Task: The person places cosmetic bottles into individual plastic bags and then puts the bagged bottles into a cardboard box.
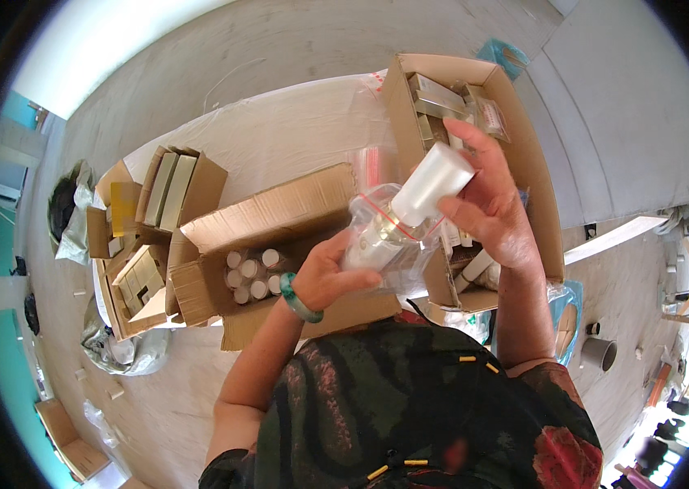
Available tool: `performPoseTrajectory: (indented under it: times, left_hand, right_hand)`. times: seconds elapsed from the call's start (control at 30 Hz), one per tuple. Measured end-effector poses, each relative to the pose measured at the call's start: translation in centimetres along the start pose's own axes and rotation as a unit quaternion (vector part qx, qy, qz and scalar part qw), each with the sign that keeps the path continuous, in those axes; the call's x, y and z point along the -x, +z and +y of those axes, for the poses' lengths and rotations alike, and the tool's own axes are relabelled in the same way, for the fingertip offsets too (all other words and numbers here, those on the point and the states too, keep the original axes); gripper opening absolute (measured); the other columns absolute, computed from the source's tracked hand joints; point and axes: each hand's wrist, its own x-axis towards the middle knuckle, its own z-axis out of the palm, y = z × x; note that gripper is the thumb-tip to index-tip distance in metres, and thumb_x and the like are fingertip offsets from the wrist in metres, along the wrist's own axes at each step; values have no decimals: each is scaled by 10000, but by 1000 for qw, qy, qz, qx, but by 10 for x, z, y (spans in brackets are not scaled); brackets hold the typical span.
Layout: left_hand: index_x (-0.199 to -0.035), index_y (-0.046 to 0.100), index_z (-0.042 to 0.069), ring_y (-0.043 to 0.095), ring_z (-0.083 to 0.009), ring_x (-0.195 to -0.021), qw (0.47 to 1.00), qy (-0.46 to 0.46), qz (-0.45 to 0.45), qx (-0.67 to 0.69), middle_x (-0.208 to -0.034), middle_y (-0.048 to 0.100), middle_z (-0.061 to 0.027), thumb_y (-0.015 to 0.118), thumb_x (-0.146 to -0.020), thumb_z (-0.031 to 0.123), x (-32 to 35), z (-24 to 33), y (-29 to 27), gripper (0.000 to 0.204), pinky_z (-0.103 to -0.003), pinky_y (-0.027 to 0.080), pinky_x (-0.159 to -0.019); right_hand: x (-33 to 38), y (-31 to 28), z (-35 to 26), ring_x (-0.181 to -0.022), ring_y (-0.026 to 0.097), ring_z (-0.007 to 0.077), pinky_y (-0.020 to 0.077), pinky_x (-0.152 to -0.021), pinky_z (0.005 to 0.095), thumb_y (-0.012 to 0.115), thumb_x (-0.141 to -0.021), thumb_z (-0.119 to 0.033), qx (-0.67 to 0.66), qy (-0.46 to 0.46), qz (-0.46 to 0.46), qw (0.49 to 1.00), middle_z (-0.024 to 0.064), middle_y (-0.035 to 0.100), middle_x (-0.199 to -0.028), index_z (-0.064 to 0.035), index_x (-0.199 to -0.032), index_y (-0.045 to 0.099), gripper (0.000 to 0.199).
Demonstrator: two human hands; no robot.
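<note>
A pump bottle with a white cylindrical cap (pixel 432 184) and a clear or gold-toned neck sits tilted, its lower part inside a clear zip bag (pixel 410 265) with a red seal line. My left hand (pixel 332 273), wearing a green bangle, is closed round the bagged lower part of the bottle. Around the end of the cap, my right hand (pixel 495 204) has its fingers spread. Its thumb lies against or just beside the cap, while the index finger stretches out past it. Whether the hidden fingers touch the bottle, I cannot tell.
An open carton (pixel 271 226) in front holds several white-topped cylinders (pixel 259 288). A larger carton (pixel 552 236) at right contains boxes and bagged items. Smaller cartons (pixel 212 181) with flat boxes stand left. A stack of clear bags with red lines (pixel 370 167) lies on the white-covered table (pixel 279 122).
</note>
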Motion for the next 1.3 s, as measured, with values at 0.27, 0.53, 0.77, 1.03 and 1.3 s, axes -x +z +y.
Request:
performPoseTrajectory:
  times: [0.27, 0.53, 0.77, 1.03, 1.3]
  left_hand:
    - [-1234, 469, 8, 509, -101, -976, 993, -8, 5, 114, -1101, 557, -36, 592, -841, 158, 20, -2, -29, 438, -269, 403, -871]
    - [-1138, 487, -7, 582, -235, -934, 928, 3, 19, 371, -1061, 570, -115, 536, -852, 208, 37, 12, -44, 362, -365, 491, -810]
    - [-1129, 506, -15, 583, -244, -957, 882, 7, 142, 450, -1069, 589, -148, 481, -879, 356, 74, 8, -64, 448, -381, 478, -824]
    - [-975, 570, -20, 608, -220, -864, 869, 32, 208, 449, -949, 626, -143, 390, -909, 471, 106, 12, -80, 528, -362, 483, -790]
    - [-961, 570, 31, 614, -246, -866, 877, 19, 225, 425, -927, 630, -141, 451, -873, 492, 143, 20, -101, 485, -381, 490, -792]
  right_hand:
    - [-9, 23, -1, -1039, 464, 127, 376, -902, 285, 620, -762, -43, 111, 68, -135, 982, 50, 470, -1140, -37, -1240, 417, 519]
    - [-24, 38, -1, -945, 483, 105, 395, -833, 262, 673, -734, -91, 151, 86, -161, 971, 18, 472, -1023, -58, -1162, 437, 490]
    - [-21, 67, 7, -939, 489, 88, 401, -824, 252, 685, -721, -78, 189, 99, -191, 958, 11, 480, -1020, -68, -1108, 468, 444]
    - [-18, 114, 13, -950, 521, 167, 415, -832, 291, 686, -720, -102, 306, 55, -226, 923, 65, 519, -1018, -63, -1066, 488, 401]
    - [-7, 140, 39, -879, 549, 300, 451, -758, 356, 687, -731, -216, 348, -93, -255, 897, 125, 543, -984, -63, -1062, 485, 416]
